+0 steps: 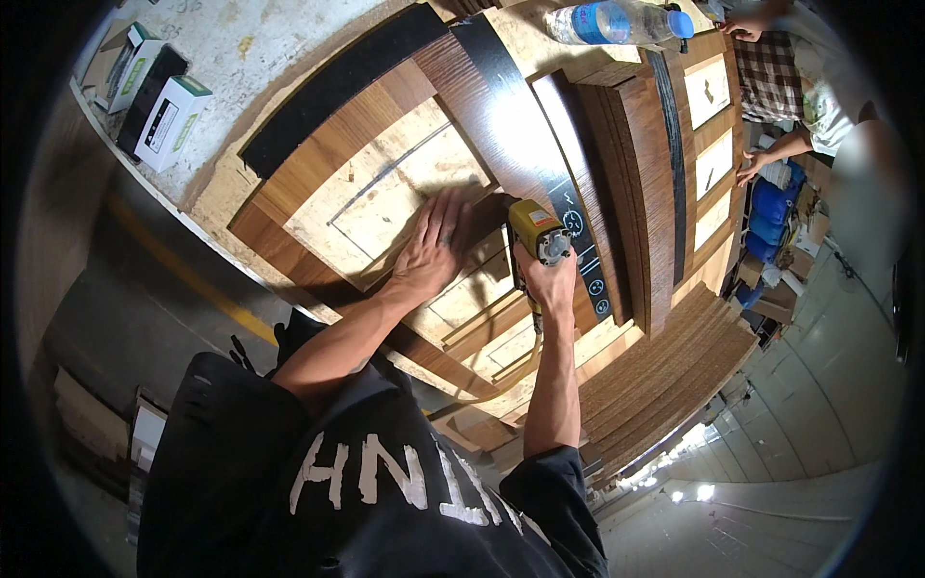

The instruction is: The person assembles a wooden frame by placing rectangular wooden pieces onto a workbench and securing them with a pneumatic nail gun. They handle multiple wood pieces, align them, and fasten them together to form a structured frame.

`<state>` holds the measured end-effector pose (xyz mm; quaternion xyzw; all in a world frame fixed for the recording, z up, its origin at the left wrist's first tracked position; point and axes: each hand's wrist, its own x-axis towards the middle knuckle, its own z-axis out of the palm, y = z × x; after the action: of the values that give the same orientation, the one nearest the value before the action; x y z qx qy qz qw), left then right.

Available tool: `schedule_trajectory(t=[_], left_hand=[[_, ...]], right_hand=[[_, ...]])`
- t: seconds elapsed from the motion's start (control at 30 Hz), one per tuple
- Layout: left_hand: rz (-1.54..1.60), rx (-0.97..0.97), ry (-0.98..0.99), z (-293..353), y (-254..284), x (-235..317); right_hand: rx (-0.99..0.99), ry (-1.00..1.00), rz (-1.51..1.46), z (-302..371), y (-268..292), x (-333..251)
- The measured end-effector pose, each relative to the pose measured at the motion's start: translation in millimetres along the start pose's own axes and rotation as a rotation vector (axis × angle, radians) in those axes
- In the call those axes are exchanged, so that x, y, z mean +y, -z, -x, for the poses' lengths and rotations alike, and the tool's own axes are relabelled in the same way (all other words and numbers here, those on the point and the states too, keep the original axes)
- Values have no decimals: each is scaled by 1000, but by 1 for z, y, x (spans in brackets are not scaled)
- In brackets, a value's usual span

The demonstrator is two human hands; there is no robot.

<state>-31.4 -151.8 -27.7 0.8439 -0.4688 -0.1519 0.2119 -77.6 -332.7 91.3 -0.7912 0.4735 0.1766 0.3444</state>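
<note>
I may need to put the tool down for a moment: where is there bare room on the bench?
The pale panel left of the left hand looks bare, up to the black strip. The grey bench top past that strip also has room, beside the boxes. Around the right hand and yellow tool it is crowded with wood strips.

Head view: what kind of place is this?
Likely a woodworking or door-making shop. The right hand grips a yellow power tool, the left hand presses flat on a wood-veneer door panel, and veneer boards lie stacked alongside.
</note>
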Motion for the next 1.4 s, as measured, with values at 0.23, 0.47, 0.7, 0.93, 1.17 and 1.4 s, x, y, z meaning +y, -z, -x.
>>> schedule_trajectory(t=[0.23,0.47,0.7,0.93,1.17,1.4], left_hand=[[55,-42,12,-1,6,1],[550,15,63,-12,27,-18],[-59,206,271,-43,90,-165],[-117,211,240,-52,93,-180],[-78,99,321,-57,104,-174],[-64,81,348,-60,109,-173]], right_hand=[[-1,-51,-5,0,4,-12],[24,-73,133,9,-16,22],[-84,-89,-46,52,-14,-24],[-79,-19,-99,9,-14,-61],[-152,45,5,-57,-19,-151],[-129,88,4,-75,-33,-174]])
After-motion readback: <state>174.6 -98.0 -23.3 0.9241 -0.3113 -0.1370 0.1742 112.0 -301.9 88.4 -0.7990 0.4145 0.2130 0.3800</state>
